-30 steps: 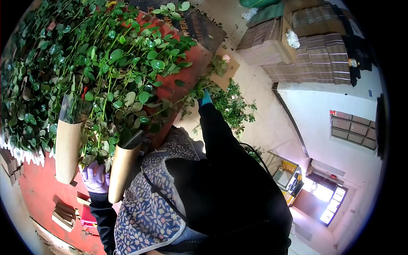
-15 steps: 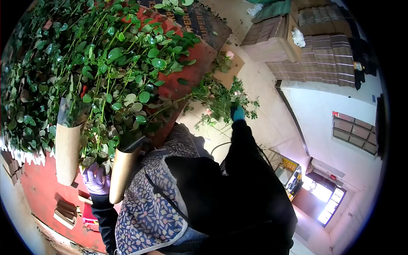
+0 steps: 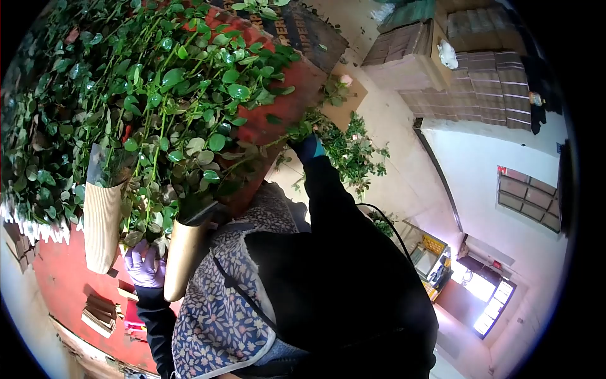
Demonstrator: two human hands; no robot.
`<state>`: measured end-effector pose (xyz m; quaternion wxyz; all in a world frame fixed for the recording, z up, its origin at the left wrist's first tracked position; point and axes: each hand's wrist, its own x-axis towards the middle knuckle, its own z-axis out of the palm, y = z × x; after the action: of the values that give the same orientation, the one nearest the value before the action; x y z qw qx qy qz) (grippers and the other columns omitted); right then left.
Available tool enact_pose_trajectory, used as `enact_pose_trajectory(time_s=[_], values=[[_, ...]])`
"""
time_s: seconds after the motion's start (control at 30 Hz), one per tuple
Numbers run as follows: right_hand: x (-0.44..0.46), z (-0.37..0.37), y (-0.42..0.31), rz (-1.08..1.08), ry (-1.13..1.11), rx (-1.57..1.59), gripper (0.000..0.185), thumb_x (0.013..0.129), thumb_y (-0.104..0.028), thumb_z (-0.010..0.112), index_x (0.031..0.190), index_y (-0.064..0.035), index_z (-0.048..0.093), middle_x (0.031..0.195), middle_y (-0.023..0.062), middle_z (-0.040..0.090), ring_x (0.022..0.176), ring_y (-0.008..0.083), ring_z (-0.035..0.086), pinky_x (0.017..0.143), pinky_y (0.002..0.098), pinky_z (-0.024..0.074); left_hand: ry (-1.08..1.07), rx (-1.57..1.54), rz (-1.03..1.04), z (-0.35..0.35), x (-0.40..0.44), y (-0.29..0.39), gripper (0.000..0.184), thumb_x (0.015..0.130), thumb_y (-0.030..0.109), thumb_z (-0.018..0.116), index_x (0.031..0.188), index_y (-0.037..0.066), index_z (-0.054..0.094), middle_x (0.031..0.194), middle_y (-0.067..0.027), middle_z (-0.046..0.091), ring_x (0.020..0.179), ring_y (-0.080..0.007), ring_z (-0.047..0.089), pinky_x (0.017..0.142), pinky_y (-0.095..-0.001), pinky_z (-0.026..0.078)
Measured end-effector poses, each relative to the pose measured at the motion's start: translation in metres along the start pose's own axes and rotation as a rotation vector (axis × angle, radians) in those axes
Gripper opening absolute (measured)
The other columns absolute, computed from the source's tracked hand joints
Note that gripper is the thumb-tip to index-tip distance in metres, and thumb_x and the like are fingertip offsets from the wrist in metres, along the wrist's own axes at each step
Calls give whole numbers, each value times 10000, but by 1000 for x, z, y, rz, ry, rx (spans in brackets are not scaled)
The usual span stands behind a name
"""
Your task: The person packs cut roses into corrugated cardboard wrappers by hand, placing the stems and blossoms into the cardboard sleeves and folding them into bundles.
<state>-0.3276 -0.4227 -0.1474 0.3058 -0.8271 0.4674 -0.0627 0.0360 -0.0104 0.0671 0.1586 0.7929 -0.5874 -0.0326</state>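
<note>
My left hand (image 3: 144, 264), in a purple glove, is closed with curled fingers at the lower end of the leafy rose stems (image 3: 151, 126). What it grips is hidden among the leaves. On its left stands a corrugated cardboard sleeve (image 3: 102, 230) with clear film at its top; a smooth brown sleeve (image 3: 184, 259) is on its right. My right hand (image 3: 309, 149), in a dark and teal glove, is by the table edge against bright green leaves. Its fingers are hard to make out. Beyond it, a leafy heap of pale pink roses (image 3: 355, 151) lies on the floor.
The red table (image 3: 66, 284) carries the mass of stems and a small stack of cardboard pieces (image 3: 99, 314). Brown cartons (image 3: 404, 54) and bundled flat cardboard (image 3: 486, 88) stand at the upper right. A dark cable (image 3: 388, 221) loops beside my right arm.
My right hand has moved left from the floor heap toward the table edge. My left hand stays between the two sleeves.
</note>
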Motion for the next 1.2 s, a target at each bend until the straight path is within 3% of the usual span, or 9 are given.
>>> enact_pose_trajectory(time_s=[0.13,0.2,0.4,0.43,0.67,0.8,0.97,1.13,1.2], values=[[17,19,2,161,143,1085,393,922,-48,579,1307,-56,501,1236,113,609,1138,252,586,940,369,487,22,37,60,2,0,-3,330,670,204,685,975,84,649,1136,-117,576,1024,-346,522,848,-482,450],[19,12,16,575,197,1619,330,969,-108,508,1293,-47,508,1233,113,608,1123,251,587,930,365,491,35,40,50,7,-4,-6,324,662,184,688,969,85,648,1120,-115,579,1017,-343,528,849,-479,452],[-18,-27,87,534,467,1374,379,991,-185,488,1344,-51,462,1220,143,610,974,287,624,734,422,512,-9,29,35,6,-6,-8,329,636,172,680,952,84,651,1104,-106,584,1010,-340,535,851,-465,455],[-27,-42,113,438,382,845,216,916,-91,540,1107,-29,618,961,106,649,846,186,605,725,311,501,-8,25,34,8,-8,-9,329,636,172,680,952,84,651,1104,-106,584,1010,-340,535,851,-465,455],[-92,-101,161,903,605,850,236,929,-204,554,1116,-83,632,995,49,659,880,202,617,767,338,498,-16,68,-12,8,0,-4,345,650,274,706,943,96,668,1121,-126,587,1016,-349,547,878,-483,451],[-16,-128,94,590,392,1035,284,971,-268,528,1188,-109,619,1054,23,660,915,190,615,794,339,496,-25,31,-69,10,-5,-14,288,730,304,702,943,111,679,1167,-107,589,1027,-312,564,826,-444,471],[75,-130,-216,-120,-188,790,411,1004,-242,499,1364,-44,510,1308,83,570,1095,145,582,921,308,472,58,28,-163,9,-14,-14,355,722,309,712,1048,182,651,1202,-41,575,967,-262,567,793,-422,448],[46,-82,-433,-566,-1077,303,312,927,-55,600,1236,-19,604,1120,99,677,869,157,631,788,307,523,199,11,-334,10,-49,-13,343,699,142,696,1040,155,660,1096,-59,617,886,-255,585,784,-404,463],[36,-36,-459,-1131,-1108,97,279,908,-121,639,1168,-19,636,1000,174,681,869,261,669,777,343,528,218,-30,-396,12,-62,-10,346,705,124,696,1048,147,659,1083,-63,621,886,-257,584,789,-395,464]])
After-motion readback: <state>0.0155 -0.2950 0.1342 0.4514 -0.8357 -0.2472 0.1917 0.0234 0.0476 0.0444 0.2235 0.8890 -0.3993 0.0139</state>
